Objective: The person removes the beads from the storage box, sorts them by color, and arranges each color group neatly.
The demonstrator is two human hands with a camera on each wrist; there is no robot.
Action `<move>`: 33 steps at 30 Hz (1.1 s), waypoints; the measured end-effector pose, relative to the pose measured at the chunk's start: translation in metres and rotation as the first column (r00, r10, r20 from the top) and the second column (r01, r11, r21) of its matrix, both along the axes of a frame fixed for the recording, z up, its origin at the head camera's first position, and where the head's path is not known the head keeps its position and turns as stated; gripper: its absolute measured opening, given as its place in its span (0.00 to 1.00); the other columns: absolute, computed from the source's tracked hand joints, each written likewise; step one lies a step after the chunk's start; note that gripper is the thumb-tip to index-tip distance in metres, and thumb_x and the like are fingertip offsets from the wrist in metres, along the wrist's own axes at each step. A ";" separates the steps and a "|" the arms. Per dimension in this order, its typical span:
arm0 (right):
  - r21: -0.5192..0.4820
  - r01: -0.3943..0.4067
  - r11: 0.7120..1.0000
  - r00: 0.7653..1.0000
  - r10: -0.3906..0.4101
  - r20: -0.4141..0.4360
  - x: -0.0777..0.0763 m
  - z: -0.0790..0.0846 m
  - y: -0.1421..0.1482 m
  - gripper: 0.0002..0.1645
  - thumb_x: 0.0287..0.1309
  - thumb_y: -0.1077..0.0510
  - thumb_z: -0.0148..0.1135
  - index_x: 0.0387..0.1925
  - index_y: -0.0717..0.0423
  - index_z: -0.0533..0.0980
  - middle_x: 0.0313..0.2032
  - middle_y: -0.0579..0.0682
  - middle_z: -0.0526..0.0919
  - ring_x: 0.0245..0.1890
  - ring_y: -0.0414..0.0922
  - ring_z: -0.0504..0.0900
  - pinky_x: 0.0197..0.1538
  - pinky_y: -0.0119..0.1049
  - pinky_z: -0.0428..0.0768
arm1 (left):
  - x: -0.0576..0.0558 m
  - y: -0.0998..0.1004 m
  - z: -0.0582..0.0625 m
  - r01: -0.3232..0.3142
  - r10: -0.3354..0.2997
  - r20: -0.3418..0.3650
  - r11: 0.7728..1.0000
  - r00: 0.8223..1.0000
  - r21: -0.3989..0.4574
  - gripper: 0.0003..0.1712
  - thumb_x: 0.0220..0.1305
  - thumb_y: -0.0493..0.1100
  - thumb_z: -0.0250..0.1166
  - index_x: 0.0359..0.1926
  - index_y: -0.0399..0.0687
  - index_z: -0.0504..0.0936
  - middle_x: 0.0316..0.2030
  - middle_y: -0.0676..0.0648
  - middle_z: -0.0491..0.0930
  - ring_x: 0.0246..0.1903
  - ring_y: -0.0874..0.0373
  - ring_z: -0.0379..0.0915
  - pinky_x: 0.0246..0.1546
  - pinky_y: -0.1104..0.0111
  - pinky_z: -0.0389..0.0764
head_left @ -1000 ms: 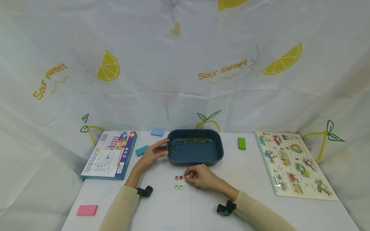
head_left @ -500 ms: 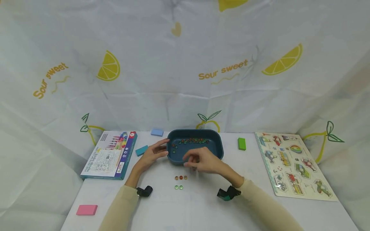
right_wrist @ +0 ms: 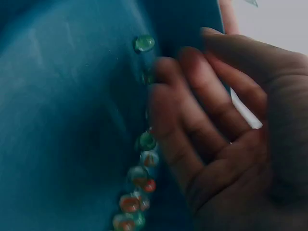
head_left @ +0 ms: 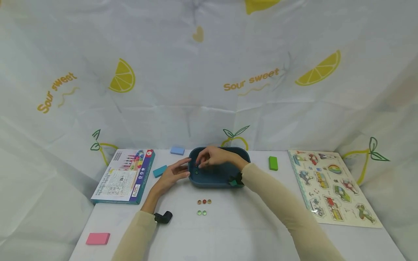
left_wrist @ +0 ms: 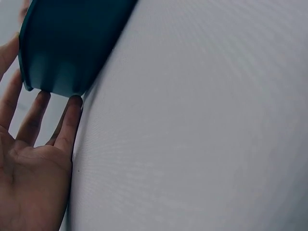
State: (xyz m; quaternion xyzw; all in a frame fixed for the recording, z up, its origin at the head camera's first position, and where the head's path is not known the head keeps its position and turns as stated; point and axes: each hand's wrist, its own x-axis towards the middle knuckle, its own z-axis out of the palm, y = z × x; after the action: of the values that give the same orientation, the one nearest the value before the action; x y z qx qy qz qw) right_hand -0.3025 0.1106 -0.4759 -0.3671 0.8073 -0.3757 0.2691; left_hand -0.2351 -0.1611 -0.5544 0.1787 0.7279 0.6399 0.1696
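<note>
My right hand (head_left: 213, 156) reaches into the dark blue tray (head_left: 212, 183), over its left end. In the right wrist view its fingers (right_wrist: 168, 115) are loosely bent beside a line of glass marbles, with the thumb apart and no marble showing between them. A green marble (right_wrist: 144, 43) lies just beyond the fingertips. My left hand (head_left: 169, 177) touches the tray's left side with extended fingertips; the left wrist view shows them against the outer wall (left_wrist: 62, 72). On the table in front, three orange-red marbles (head_left: 204, 201) form a row, with two green marbles (head_left: 204, 212) nearer me.
Blue blocks (head_left: 160, 171) and a boxed set (head_left: 124, 175) lie to the left. A pink block (head_left: 98, 238) is at the front left. To the right are a green block (head_left: 273, 163) and a picture puzzle board (head_left: 333, 188). A printed curtain (head_left: 183, 123) hangs behind.
My right hand has left an orange marble at the right end of the row on the table, then moved forward and left into the tray. My left hand stays in place.
</note>
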 end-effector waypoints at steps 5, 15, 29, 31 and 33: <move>0.085 -0.025 0.996 0.999 0.021 0.047 -0.007 -0.010 -0.010 0.12 0.68 0.63 0.68 0.52 0.59 0.86 0.31 0.55 0.92 0.25 0.40 0.87 0.30 0.34 0.87 | 0.000 -0.001 0.000 0.005 -0.005 -0.001 1.000 1.000 -0.004 0.36 0.74 0.43 0.68 0.79 0.56 0.69 0.81 0.44 0.64 0.78 0.38 0.65 0.78 0.44 0.67; 0.203 -0.067 0.977 0.998 0.068 0.004 -0.006 -0.015 -0.022 0.11 0.67 0.62 0.71 0.50 0.55 0.87 0.26 0.49 0.91 0.20 0.38 0.87 0.25 0.32 0.85 | -0.001 -0.002 -0.002 0.009 -0.009 -0.012 1.000 1.000 -0.005 0.36 0.74 0.44 0.68 0.79 0.56 0.68 0.81 0.44 0.63 0.78 0.38 0.64 0.78 0.46 0.68; 0.177 -0.031 0.984 0.999 0.033 -0.010 0.000 -0.012 -0.018 0.06 0.70 0.59 0.69 0.46 0.52 0.86 0.27 0.46 0.90 0.21 0.40 0.87 0.27 0.34 0.86 | 0.001 -0.002 -0.004 0.003 -0.003 -0.029 1.000 1.000 -0.023 0.36 0.75 0.44 0.67 0.79 0.56 0.68 0.81 0.44 0.63 0.77 0.39 0.65 0.78 0.47 0.69; 0.131 -0.018 0.991 1.000 0.019 -0.010 0.004 -0.007 -0.012 0.06 0.70 0.57 0.69 0.47 0.51 0.86 0.28 0.46 0.90 0.22 0.42 0.87 0.27 0.35 0.86 | 0.001 -0.001 -0.003 0.004 -0.004 -0.028 1.000 1.000 -0.023 0.36 0.75 0.44 0.67 0.79 0.57 0.69 0.81 0.44 0.64 0.77 0.39 0.66 0.78 0.46 0.69; 0.079 -0.006 0.997 1.000 0.007 -0.011 0.011 -0.001 -0.006 0.07 0.71 0.56 0.69 0.48 0.50 0.85 0.28 0.47 0.90 0.23 0.43 0.87 0.27 0.37 0.86 | 0.000 -0.001 -0.003 0.003 -0.003 -0.025 1.000 1.000 -0.020 0.36 0.75 0.43 0.67 0.79 0.58 0.69 0.81 0.45 0.64 0.77 0.39 0.65 0.78 0.45 0.68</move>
State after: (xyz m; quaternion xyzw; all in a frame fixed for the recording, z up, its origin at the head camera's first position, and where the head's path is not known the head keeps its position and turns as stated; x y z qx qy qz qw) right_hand -0.2919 0.1047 -0.4769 -0.3608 0.8217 -0.3408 0.2801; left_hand -0.2349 -0.1624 -0.5572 0.1863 0.7359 0.6302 0.1631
